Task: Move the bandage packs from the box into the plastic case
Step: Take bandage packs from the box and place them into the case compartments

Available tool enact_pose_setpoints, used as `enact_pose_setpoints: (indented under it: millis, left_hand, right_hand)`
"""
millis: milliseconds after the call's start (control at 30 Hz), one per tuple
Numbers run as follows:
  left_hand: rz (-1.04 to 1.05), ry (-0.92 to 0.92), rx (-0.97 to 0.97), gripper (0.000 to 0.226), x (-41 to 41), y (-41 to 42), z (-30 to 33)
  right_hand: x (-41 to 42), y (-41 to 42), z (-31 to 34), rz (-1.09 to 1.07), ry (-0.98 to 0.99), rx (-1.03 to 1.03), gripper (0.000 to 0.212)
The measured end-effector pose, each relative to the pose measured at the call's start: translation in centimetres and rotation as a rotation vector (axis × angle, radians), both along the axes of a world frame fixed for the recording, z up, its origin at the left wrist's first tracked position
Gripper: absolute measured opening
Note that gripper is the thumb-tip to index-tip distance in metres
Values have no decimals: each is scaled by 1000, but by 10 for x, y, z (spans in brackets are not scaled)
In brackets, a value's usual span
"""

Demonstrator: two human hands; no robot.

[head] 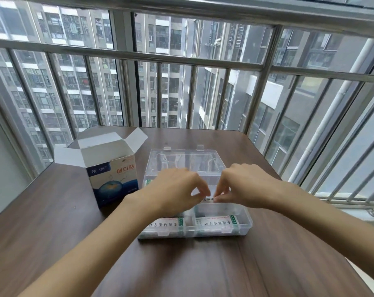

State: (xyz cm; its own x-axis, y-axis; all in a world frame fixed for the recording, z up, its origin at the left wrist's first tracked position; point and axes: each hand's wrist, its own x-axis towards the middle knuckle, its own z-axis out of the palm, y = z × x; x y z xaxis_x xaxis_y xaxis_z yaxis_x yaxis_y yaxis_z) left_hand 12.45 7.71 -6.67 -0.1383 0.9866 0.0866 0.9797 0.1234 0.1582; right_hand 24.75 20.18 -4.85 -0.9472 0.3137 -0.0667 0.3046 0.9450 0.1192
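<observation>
A small white bandage pack (208,199) sits between two hands, right over the middle of the clear plastic case (244,224). The left hand (175,187) pinches one end with bent fingers. The right hand (244,185) pinches the other end the same way. Only a little bit of the pack shows between the fingertips.

Two more bandage packs lie inside the case, in the front row. One pack (165,226) is in the front left part, and one pack (217,222) is in the front right part. Another bit of white and green (148,182) peeks out at the back left, behind the left hand.

The case lid (183,159) is open and stands up at the back.

A blue and white box (113,181) stands just left of the case. Its top flaps are open.

Everything sits on a dark brown table (53,211). Behind the table is a metal railing (126,54), and tall buildings are far off.
</observation>
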Motion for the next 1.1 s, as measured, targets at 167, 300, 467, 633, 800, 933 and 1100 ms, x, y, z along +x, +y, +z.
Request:
enact_pose_setpoints:
  millis: [167, 300, 467, 633, 800, 933, 1100]
  left_hand:
    - [-40, 30, -116, 31, -4, 4, 1]
    - [-47, 22, -174, 39, -9, 7, 4]
    - [-83, 20, -212, 52, -9, 9, 1]
    - [-79, 91, -138, 45, -7, 9, -3]
    - [2, 150, -105, 43, 1, 15, -8]
    - [42, 136, -90, 41, 4, 19, -9]
    - [42, 106, -77, 39, 3, 20, -8]
  right_hand:
    - [1, 0, -1, 88, 37, 158, 30]
    - [-3, 4, -2, 116, -18, 118, 26]
    - [-10, 8, -1, -39, -136, -119, 21]
    - [-14, 6, 2, -142, -178, -187, 19]
    - [-17, 9, 5, -348, -162, -210, 22]
    - [-15, 15, 19, -470, -258, -501, 21]
    - [-11, 19, 35, -651, -429, -877, 23]
